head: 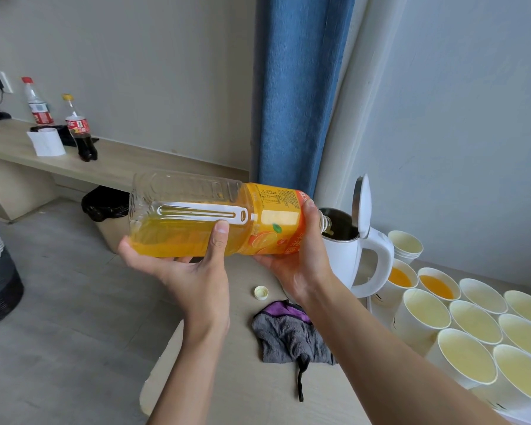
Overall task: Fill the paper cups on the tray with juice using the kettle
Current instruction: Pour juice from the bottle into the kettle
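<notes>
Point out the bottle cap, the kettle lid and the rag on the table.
bottle cap [261, 292], head view, middle of the cap.
kettle lid [364, 207], head view, white face of the raised lid.
rag [288, 335], head view, grey middle of the cloth.

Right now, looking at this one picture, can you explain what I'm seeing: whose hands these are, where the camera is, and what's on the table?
There is no machine: these are a person's two bare hands, filmed by a camera worn on their head, looking down. The left hand and right hand hold a juice bottle tipped sideways, its mouth over a white kettle with its lid open. On the table lie a bottle cap, a grey cloth and paper cups; two hold juice.
</notes>
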### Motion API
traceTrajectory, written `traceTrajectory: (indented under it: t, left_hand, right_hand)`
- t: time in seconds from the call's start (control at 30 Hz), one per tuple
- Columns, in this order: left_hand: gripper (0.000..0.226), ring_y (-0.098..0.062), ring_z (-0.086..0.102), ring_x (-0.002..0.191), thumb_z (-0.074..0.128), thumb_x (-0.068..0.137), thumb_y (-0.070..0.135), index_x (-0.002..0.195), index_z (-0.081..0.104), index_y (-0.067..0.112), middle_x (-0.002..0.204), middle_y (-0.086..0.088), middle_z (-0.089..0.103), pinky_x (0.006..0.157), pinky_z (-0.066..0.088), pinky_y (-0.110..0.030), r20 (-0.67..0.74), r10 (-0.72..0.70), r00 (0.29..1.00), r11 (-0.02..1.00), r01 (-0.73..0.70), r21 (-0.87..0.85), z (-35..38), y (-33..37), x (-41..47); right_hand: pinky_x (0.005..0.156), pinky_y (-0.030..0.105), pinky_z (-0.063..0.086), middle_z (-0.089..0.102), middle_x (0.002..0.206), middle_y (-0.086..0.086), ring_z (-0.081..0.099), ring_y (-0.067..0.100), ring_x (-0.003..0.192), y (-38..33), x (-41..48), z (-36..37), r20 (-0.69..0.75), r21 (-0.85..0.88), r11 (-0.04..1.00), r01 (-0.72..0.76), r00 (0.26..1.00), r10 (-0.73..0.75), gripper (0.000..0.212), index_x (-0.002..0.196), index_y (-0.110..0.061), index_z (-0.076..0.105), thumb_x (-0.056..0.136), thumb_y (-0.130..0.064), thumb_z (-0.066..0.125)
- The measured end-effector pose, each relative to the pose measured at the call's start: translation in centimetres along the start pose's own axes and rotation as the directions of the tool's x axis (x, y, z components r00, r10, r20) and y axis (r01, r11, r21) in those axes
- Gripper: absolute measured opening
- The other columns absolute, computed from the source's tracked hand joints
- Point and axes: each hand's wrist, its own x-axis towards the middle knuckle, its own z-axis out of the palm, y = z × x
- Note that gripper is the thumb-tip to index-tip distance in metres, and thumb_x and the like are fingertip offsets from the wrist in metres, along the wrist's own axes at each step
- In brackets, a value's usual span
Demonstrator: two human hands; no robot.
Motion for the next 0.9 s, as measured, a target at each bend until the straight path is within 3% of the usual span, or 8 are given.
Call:
traceTrajectory:
  t: [0.43,0.7,0.9]
  left_hand:
    - [0.113,-0.019,0.067,0.120,0.086,0.082,0.002,0.153,0.002,0.026,0.148,-0.010,0.045,0.098,0.059,-0.054,0.004,-0.024,1.000,1.000,0.024,0.003,0.02,0.14,0.03]
    - [0.110,-0.018,0.066,0.122,0.087,0.081,0.003,0.148,0.006,0.033,0.148,-0.011,0.045,0.098,0.059,-0.054,0.004,-0.019,1.000,1.000,0.019,0.001,-0.06,0.07,0.02]
    - [0.117,-0.025,0.064,0.127,0.088,0.080,0.004,0.156,0.001,0.024,0.152,-0.014,0.042,0.101,0.057,-0.056,0.007,-0.027,1.000,1.000,0.027,-0.004,-0.10,-0.11,0.21]
  right_hand:
    - [0.095,0.068,0.047,0.069,0.125,0.013,0.065,0.033,0.116,0.08,0.16,0.04,-0.011,0.004,1.000,0.007,1.000,-0.007,0.054,0.128,-0.024,0.062,0.093,-0.063,0.051]
    - [0.097,0.068,0.046,0.068,0.125,0.014,0.064,0.034,0.117,-0.02,0.15,0.02,-0.002,-0.001,1.000,0.000,1.000,0.000,0.059,0.132,-0.023,0.060,0.092,-0.065,0.051]
    - [0.097,0.068,0.046,0.069,0.125,0.013,0.065,0.034,0.117,0.05,0.19,-0.06,-0.004,0.009,1.000,-0.006,1.000,0.006,0.060,0.133,-0.023,0.060,0.092,-0.065,0.051]
